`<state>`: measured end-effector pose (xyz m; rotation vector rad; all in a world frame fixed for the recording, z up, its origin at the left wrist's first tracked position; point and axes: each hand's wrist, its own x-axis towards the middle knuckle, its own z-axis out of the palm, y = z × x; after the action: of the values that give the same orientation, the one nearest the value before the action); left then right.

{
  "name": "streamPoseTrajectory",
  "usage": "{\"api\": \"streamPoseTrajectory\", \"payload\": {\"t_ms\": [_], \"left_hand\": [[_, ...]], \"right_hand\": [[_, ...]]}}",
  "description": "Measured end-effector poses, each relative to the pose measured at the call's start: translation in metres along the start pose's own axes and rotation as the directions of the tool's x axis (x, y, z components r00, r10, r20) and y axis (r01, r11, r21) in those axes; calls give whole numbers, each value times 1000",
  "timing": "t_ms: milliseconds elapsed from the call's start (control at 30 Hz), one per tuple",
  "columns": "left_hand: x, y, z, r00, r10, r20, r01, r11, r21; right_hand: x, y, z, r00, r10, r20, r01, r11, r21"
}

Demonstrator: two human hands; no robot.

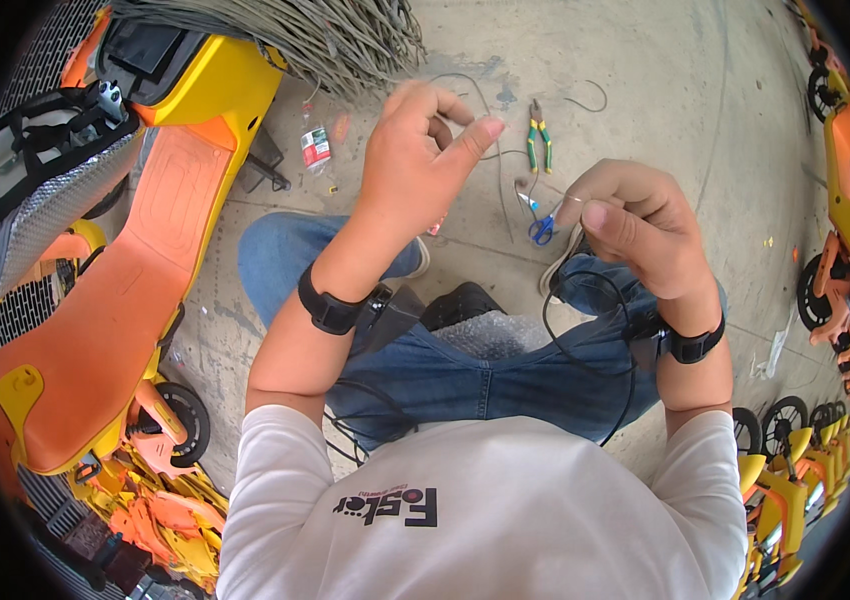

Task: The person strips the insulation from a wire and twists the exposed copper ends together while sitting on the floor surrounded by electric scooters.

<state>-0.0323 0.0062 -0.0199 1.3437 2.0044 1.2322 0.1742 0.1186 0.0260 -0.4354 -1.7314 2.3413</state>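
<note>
Thumb and forefinger of my right hand (643, 225) are closed in a pinch on a thin, pale wire strand (573, 199), which sticks out a little to the left. My left hand (420, 140) is raised near the cable bundle, fingers loosely curled and thumb held apart, with nothing visible in it. On the floor between and beyond my hands lie pliers (547, 152) with green and yellow handles and blue-handled scissors (542, 231). A small white and blue object (527, 201) lies beside the scissors. A thin grey wire (501, 190) curves over the concrete past my left fingertips.
A thick bundle of grey-green cables (335, 40) lies at the far left. An orange and yellow scooter body (135, 270) stands along my left side. A red-labelled clear packet (315, 148) and a short wire piece (590, 106) are on the floor. More scooters (785, 480) line the right.
</note>
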Motion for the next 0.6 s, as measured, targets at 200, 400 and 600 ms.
{"api": "streamPoseTrajectory", "payload": {"t_ms": [200, 400, 600], "left_hand": [[-7, 28, -10, 846, -20, 533, 332, 802, -497], [-8, 15, -5, 906, 105, 409, 7, 964, -264], [-10, 22, -1, 878, 461, 128, -466, 884, 12]], "right_hand": [[4, 3, -2, 998, -7, -61, -9, 966, -259], [7, 2, -12, 992, -82, -91, 33, 894, -447], [15, 0, -11, 971, 228, -75, -238, 955, -176]]}}
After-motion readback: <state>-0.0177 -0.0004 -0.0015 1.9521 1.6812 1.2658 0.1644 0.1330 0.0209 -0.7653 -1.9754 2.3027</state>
